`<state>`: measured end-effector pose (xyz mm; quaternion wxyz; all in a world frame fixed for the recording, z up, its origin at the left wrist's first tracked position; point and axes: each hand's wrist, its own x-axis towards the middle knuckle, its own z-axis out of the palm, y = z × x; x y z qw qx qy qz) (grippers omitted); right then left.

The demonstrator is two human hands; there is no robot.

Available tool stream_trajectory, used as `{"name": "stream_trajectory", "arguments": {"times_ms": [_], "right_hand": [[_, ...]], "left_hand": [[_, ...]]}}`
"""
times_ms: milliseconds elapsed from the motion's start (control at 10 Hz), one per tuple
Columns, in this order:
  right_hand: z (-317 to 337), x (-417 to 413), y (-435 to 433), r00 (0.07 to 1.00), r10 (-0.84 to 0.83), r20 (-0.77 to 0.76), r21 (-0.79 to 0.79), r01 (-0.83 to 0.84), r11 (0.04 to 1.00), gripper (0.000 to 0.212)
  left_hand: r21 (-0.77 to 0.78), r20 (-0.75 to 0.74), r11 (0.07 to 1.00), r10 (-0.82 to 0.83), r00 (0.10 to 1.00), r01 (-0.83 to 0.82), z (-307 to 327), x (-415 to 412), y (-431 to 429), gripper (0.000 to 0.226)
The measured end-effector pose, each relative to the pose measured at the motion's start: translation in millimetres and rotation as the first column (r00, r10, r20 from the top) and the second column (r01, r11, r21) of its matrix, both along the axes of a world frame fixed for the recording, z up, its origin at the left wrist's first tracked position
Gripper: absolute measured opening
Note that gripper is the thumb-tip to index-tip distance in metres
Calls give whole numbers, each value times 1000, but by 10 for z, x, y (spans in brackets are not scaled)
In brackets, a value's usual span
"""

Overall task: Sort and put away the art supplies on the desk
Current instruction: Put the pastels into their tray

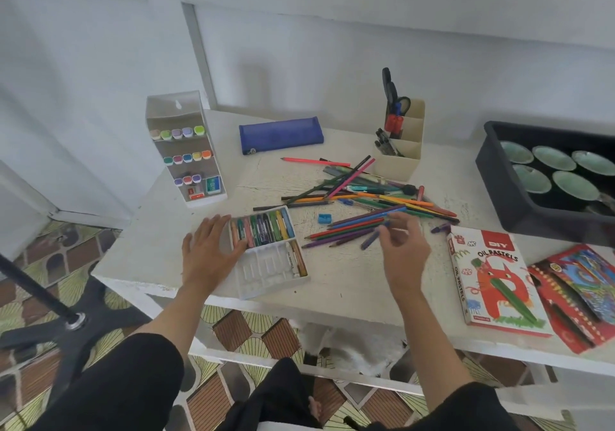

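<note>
While the left hand [213, 251] lies flat with fingers spread on the desk [346, 287], fingertips touching the left wall of the pastel tray [263, 269], the right hand [404, 247] hovers over the near end of the loose pencil pile [366, 201]. Its fingers are half curled, with thumb and forefinger close above a short purple stick [370, 240]. I cannot tell whether they pinch it or only hang above it.

Step in hand, as I judge it: refilling the pastel tray. Its far row is full of pastels. The near row is mostly bare slots, with a few sticks at its right end. A second loose purple pastel [441, 228] lies near the oil pastels box [496, 277], which sits at the right, near the desk's front edge.

Next move likely calls for a firm pinch on the short stick, separating it from the pencils just beside it, then laying it into a bare slot while the left hand steadies the tray. The pencils look unsorted. The pencil box [575, 297] lies at the far right.

Also on the desk: blue sharpener [324, 218], blue pencil case [281, 134], marker rack [186, 151].
</note>
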<state>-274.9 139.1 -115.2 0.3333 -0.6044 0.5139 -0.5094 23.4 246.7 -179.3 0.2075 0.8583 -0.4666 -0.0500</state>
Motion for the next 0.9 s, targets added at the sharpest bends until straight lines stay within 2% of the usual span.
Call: {"name": "stream_trajectory", "arguments": {"times_ms": [100,200,400,500,600,700,800,900], "right_hand": [[18,336,185,976,214,47,110,-218,970,24],[-7,653,312,922,388,0,161,-382,910,19],[-175,1003,366,810,492,-319,116,-482,868,16],[-261,1041,365,715,444,-539,90,-476,875,26],[-308,1055,372,676,378,-633,86,-424,902,42],[-330,1063,383,682,343,-645,109,-363,925,50],[-351,1056,383,682,299,-668,54,-356,933,51],[-401,1050,395,680,237,-694,-75,-396,915,34]], "left_hand": [[-2,-5,1000,1,1000,-1,10,0,0,62],[-10,-7,1000,1,1000,-1,17,-8,-2,62],[-27,-16,1000,1,1000,-1,20,-10,11,62],[-28,-15,1000,-1,1000,0,18,-6,11,63],[-33,-16,999,-1,1000,0,12,-4,10,63],[-36,-22,999,3,1000,-3,6,-5,13,63],[-26,-21,1000,4,1000,-5,13,-6,9,64],[-22,-18,1000,7,1000,-7,12,-6,8,64]]}}
